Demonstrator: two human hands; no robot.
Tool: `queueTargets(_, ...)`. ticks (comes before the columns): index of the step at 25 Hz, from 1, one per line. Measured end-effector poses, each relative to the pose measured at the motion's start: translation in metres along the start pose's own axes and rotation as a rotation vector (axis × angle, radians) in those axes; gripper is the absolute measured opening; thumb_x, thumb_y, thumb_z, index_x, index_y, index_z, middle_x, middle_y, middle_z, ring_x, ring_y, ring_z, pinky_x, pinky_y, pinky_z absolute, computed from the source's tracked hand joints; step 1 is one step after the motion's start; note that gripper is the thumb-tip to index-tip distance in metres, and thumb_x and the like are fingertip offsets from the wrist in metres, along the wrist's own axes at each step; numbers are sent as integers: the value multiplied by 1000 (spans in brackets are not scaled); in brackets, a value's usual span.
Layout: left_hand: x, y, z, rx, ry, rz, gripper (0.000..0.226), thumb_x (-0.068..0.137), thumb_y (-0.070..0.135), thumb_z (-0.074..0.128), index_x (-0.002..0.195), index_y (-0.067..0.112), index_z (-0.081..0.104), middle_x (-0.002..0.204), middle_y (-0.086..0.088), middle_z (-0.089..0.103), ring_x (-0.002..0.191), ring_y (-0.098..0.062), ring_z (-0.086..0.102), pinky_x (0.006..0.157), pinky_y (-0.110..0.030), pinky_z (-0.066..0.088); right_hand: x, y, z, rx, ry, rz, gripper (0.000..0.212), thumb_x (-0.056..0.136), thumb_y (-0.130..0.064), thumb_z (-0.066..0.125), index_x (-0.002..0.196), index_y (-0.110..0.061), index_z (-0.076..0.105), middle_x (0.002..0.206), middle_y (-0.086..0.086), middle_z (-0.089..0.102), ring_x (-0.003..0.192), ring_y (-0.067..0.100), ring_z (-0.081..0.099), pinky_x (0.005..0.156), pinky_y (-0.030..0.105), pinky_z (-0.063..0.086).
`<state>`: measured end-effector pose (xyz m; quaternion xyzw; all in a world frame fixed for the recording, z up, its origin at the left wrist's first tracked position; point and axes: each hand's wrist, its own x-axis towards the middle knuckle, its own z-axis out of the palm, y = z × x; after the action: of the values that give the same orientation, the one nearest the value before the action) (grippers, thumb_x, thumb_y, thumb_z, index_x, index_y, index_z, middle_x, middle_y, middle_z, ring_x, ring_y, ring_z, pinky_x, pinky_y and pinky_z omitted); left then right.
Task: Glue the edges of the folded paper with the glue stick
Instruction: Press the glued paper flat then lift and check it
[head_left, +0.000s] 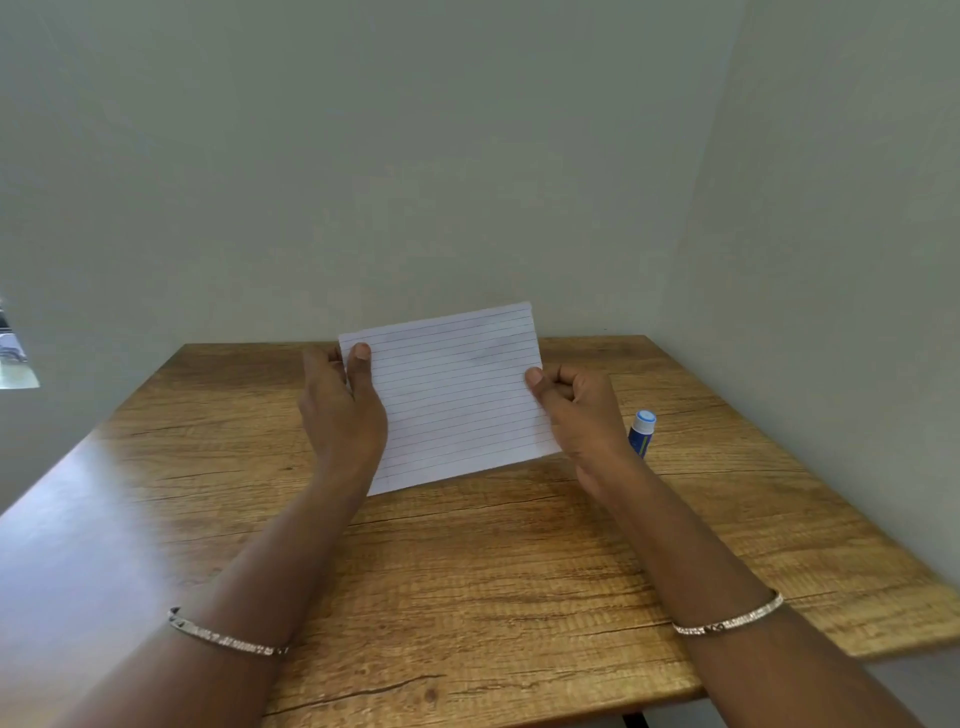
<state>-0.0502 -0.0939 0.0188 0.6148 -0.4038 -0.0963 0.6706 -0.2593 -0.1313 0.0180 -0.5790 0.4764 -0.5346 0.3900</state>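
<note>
White lined paper (452, 395), both hands

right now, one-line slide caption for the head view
The left hand and right hand hold the lined paper over the wooden table, glue stick untouched beside the right hand.

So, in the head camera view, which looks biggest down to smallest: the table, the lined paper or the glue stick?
1. table
2. lined paper
3. glue stick, clearly smallest, though the right hand hides its lower part
</note>
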Motion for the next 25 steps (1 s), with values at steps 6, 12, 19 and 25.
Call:
queueTargets(6,3,2,-3,-1,57,1,24,104,36,46,103,12,46,80,7,53,70,-1,48,57,-23,36,1,1,-1,51,-38,7,32,97,-37,65,96,-7,76,99,10,78,94,24,72,82,42,56)
queueTargets(12,3,5,-6,80,96,-29,27,105,35,41,116,11,48,90,7,56,82,-17,56,62,-31,40,1,-1,-3,-60,36,-80,21,90,-29,75,86,-8,75,86,11,78,91,34,72,85,53,56)
queueTargets(19,15,13,-18,393,-113,510,36,101,44,45,126,22,59,111,6,72,116,-23,61,99,-44,28,-1,-14,-5,-141,-156,-200,14,87,-27,78,86,-13,79,80,0,77,72,4,65,66,16,47)
queueTargets(25,7,20,-5,327,-276,543,51,96,55,45,140,30,49,137,5,59,125,-19,53,106,-54,32,-7,-17,-6,-376,-148,-471,16,98,-21,63,92,-12,75,84,-1,73,79,11,61,62,19,41)
